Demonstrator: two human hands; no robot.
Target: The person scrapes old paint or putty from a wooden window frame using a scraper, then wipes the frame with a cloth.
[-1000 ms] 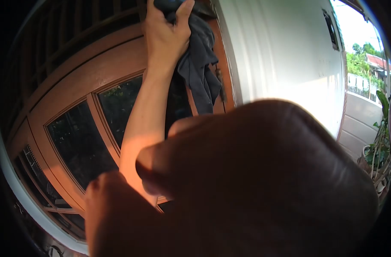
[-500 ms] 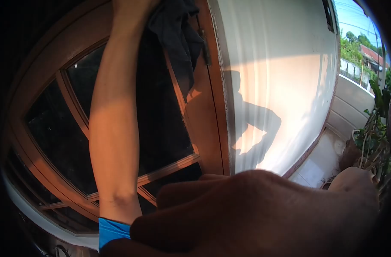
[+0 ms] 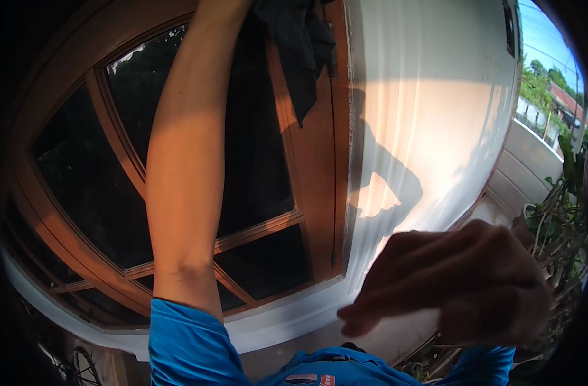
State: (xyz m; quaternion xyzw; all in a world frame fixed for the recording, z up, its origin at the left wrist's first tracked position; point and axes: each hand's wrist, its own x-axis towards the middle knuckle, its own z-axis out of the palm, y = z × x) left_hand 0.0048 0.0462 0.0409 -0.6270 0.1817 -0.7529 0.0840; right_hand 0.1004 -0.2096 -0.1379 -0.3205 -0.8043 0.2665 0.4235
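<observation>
My left arm stretches upward in front of a brown wooden door frame with dark glass panes. The hand at its end lies beyond the top edge. A dark cloth hangs beside the wrist, over the right part of the door; what holds it up is out of sight. My right hand is raised at the lower right, in shade and somewhat blurred. Its fingers are loosely bent and point left and down, with nothing visible in them. It appears apart from the door and the wall.
Right of the door stands a pale wall bearing a person's shadow. Plants line the right edge, near a low white wall. My blue shirt shows at the bottom. Part of a wheel appears at the lower left.
My right hand has drawn back from close before the camera toward the right, showing its bent fingers and my shirt. The left arm and cloth appear slightly farther right and higher.
</observation>
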